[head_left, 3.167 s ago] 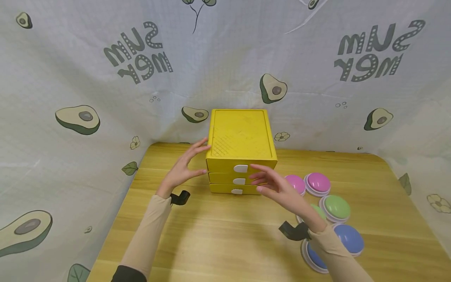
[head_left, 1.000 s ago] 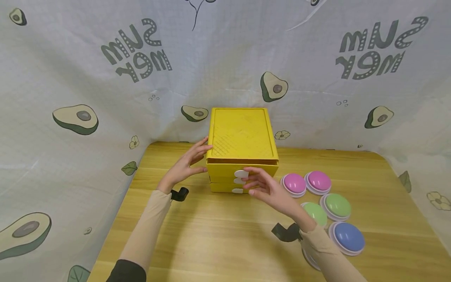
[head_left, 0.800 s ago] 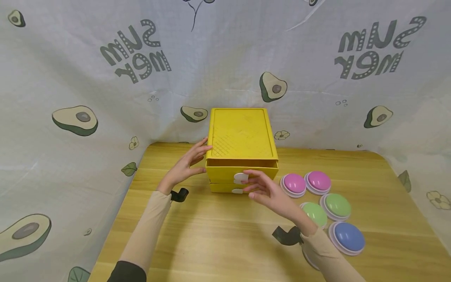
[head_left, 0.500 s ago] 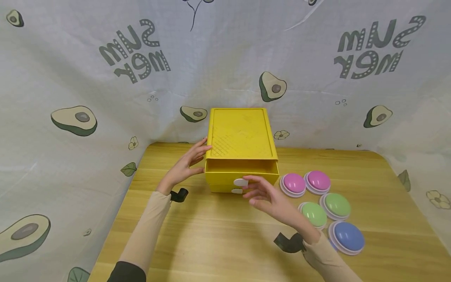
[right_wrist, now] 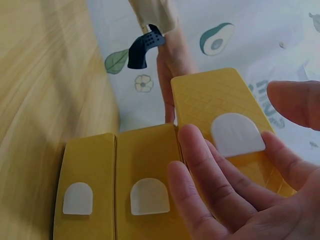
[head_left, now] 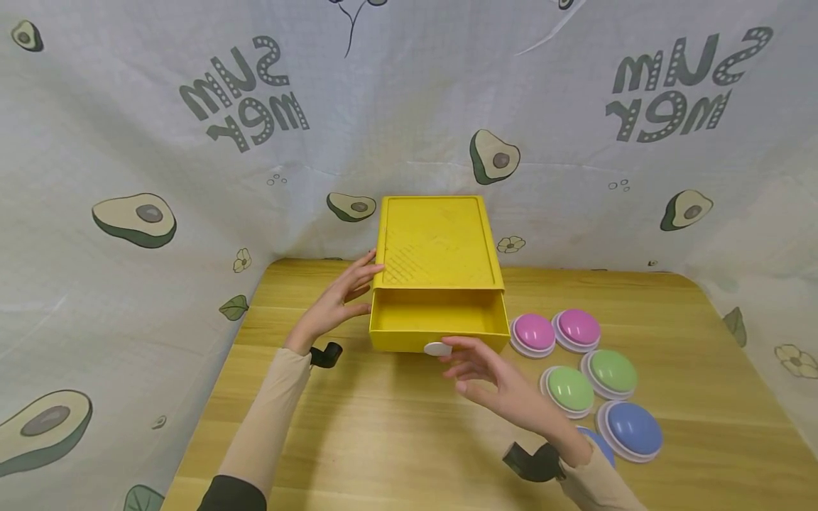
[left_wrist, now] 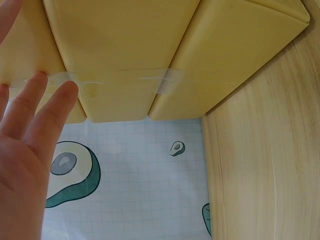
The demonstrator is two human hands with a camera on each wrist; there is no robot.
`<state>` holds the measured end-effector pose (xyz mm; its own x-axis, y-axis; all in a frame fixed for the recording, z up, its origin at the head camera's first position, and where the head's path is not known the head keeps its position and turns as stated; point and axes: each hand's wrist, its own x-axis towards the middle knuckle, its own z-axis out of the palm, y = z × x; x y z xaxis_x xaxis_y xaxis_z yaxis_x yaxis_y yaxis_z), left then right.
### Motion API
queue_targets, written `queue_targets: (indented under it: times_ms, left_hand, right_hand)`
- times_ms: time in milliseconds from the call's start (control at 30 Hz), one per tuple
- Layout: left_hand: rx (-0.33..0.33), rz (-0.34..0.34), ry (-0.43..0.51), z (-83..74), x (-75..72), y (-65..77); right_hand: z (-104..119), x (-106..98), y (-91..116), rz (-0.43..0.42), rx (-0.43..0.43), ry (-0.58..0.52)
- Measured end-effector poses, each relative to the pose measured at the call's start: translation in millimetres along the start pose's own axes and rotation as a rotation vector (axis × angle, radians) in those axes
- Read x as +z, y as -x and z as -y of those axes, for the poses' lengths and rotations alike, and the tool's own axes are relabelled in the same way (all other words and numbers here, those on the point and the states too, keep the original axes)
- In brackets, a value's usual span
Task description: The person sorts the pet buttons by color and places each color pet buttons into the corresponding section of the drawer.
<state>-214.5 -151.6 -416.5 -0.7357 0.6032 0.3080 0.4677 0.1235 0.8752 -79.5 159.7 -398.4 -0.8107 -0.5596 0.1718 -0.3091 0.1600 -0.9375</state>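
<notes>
Yellow three-drawer cabinet (head_left: 441,241), at the back of the wooden tabletop (head_left: 383,440), against an avocado-print sheet (head_left: 409,106). Done: top drawer (head_left: 399,343) standing well out, its yellow interior showing. Not done, if intended: middle drawer (right_wrist: 147,155) and bottom drawer (right_wrist: 87,160), both flush in the cabinet. Right hand (head_left: 495,380): fingers bent, tips seemingly hooked at the top drawer's white handle (head_left: 437,348), thumb apart. Left hand (head_left: 329,305): fingers spread, against the cabinet's side, apparently bracing. Also present, to the right: domed push buttons, two pink (head_left: 534,331), two green (head_left: 571,388), two blue (head_left: 635,428). Obstructions: right sleeve and wrist partly covering one blue button; top drawer screening the lower fronts from above; near pink button just beside its corner.
</notes>
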Motion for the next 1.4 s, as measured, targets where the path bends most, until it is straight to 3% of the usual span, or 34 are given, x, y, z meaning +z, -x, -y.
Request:
queue_targets:
  times_ms: [633,933,1200,1400]
  left_hand:
    - [-0.023,0.003,0.012,-1.0,3.2,-0.5]
    - [-0.045,-0.002,0.051,-29.0,5.6,0.8]
    - [-0.038,-0.015,0.095,-26.6,7.2,1.0]
    - [-0.046,-0.021,0.091,-6.6,6.6,-0.6]
  right_hand:
    - [5.6,9.7,18.5,0.006,-0.038,0.035]
    - [5.0,9.6,20.5,0.010,-0.074,0.044]
    - [5.1,9.0,20.2,0.013,-0.072,0.036]
    - [5.6,8.9,20.2,0.014,-0.075,0.040]
